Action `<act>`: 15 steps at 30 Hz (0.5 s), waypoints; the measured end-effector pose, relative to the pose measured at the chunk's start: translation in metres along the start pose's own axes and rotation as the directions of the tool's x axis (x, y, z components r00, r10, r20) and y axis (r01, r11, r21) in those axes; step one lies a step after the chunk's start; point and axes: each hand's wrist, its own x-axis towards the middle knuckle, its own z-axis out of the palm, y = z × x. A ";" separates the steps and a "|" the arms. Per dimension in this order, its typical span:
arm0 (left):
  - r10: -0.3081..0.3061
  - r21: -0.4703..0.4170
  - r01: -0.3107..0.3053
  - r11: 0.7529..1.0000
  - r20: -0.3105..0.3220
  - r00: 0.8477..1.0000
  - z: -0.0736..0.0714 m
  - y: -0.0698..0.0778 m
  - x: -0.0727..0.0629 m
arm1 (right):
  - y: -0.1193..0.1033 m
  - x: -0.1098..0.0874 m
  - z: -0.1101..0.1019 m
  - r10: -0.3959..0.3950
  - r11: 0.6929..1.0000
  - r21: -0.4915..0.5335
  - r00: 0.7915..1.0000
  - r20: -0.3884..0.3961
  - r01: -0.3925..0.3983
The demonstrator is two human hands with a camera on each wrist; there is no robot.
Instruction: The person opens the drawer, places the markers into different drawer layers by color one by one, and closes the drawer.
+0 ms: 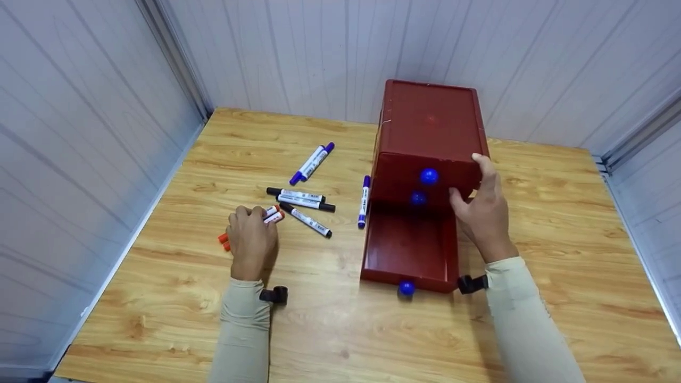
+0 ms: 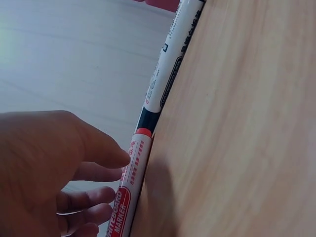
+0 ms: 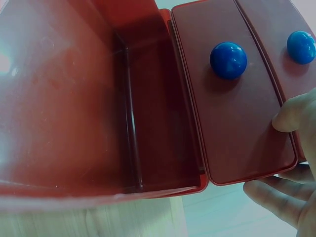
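Note:
My left hand (image 1: 251, 236) is over two red whiteboard markers (image 1: 274, 217) lying side by side on the table. In the left wrist view its thumb and fingers pinch a red marker (image 2: 132, 182), whose end meets a black-capped marker (image 2: 167, 74). On the right stands a dark red drawer cabinet (image 1: 431, 119) with blue ball knobs. Its bottom drawer (image 1: 407, 242) is pulled out, and no contents show inside. My right hand (image 1: 483, 213) grips the cabinet's front right corner, thumb against the closed drawer front (image 3: 242, 133), other fingers along the side.
Several black markers (image 1: 306, 219) lie right of my left hand. Behind them are two purple-blue markers (image 1: 313, 164) side by side. Another purple-blue marker (image 1: 364, 202) lies against the cabinet's left side. Pale panelled walls (image 1: 298, 58) stand behind the wooden table (image 1: 330, 330) and at both sides.

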 end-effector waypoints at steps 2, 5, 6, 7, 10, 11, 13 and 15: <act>0.008 0.007 -0.008 1.000 -0.004 1.000 0.000 -0.001 0.000 | 0.000 0.000 0.000 0.001 1.000 -0.001 1.000 -0.002 -0.001; 0.034 0.018 -0.033 0.999 -0.024 0.999 0.001 -0.003 0.000 | 0.000 0.000 0.000 0.001 1.000 -0.004 1.000 -0.007 -0.001; 0.043 0.019 -0.042 0.999 -0.031 0.999 0.001 -0.004 -0.001 | 0.000 -0.001 0.000 0.001 1.000 -0.004 1.000 -0.009 -0.001; 0.051 0.021 -0.051 0.998 -0.041 0.998 0.001 -0.005 -0.001 | 0.000 -0.001 0.000 0.000 1.000 -0.004 1.000 -0.012 0.000; 0.071 0.023 -0.070 0.997 -0.059 0.996 0.002 -0.007 -0.001 | 0.000 0.000 0.001 0.001 1.000 0.001 1.000 -0.023 -0.001; 0.074 0.022 -0.073 0.997 -0.060 0.995 0.002 -0.007 -0.001 | 0.000 0.000 0.001 0.000 1.000 0.004 1.000 -0.024 0.000; 0.077 0.022 -0.076 0.997 -0.057 0.995 0.002 -0.007 -0.001 | 0.001 0.000 0.001 -0.002 1.000 0.007 1.000 -0.027 0.002; 0.075 0.021 -0.074 0.997 -0.047 0.996 0.003 -0.006 0.000 | 0.001 0.000 0.001 -0.007 1.000 0.009 1.000 -0.023 0.007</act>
